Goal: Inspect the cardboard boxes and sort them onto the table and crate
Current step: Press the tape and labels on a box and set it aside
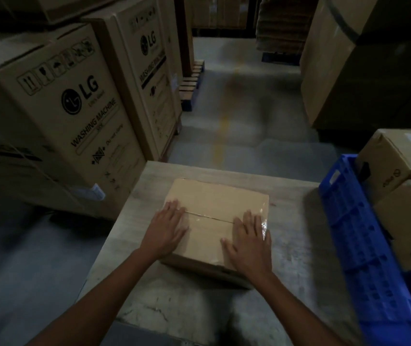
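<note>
The fingers [172, 208] of the left hand [165, 228] lie straight and slightly spread, flat on the top of the cardboard box [214, 203] at the left end of its taped seam. They grip nothing. The right hand [248, 242] mirrors it at the seam's right end, its fingers [249, 219] extended and pressed flat beside the glossy tape on that edge. Both bare forearms reach in from the near side of the box and angle inward towards it. The box sits closed on the bench [291, 221]. Right of the box stands a blue crate [359, 228] holding two smaller boxes [394, 161]. Left of it, off the bench, stand tall washing-machine cartons [74, 108].
</note>
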The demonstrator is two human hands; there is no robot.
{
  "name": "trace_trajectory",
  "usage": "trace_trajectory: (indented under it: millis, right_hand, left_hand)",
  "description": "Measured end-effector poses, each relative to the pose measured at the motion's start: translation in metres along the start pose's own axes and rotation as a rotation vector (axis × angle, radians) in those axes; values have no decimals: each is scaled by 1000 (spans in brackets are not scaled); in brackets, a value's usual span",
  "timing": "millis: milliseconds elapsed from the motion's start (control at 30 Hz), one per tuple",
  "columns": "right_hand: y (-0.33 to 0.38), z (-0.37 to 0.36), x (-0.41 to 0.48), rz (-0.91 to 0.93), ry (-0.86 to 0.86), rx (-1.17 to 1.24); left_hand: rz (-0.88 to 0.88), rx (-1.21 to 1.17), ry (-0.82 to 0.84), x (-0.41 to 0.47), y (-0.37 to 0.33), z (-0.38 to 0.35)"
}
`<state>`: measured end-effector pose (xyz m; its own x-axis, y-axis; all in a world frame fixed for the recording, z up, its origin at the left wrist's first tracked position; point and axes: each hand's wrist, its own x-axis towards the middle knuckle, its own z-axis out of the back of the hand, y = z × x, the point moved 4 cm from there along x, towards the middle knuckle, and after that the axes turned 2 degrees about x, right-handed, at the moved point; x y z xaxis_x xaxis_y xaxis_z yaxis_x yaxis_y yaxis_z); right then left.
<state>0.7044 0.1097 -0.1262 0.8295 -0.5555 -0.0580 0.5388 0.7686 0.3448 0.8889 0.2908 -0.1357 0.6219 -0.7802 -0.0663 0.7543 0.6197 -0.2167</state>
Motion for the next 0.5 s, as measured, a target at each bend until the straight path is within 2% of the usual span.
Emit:
trace_trajectory:
  millis: [67,200,500]
  right_hand:
    - [4,1,16,3,76,-27]
    - [26,0,58,62,114,-77]
    - [100,-20,166,70,118,-65]
  left_hand:
    - [8,-7,9,10,11,2]
    - [36,-4,1,33,43,13]
    - [63,-51,-14,112,148,41]
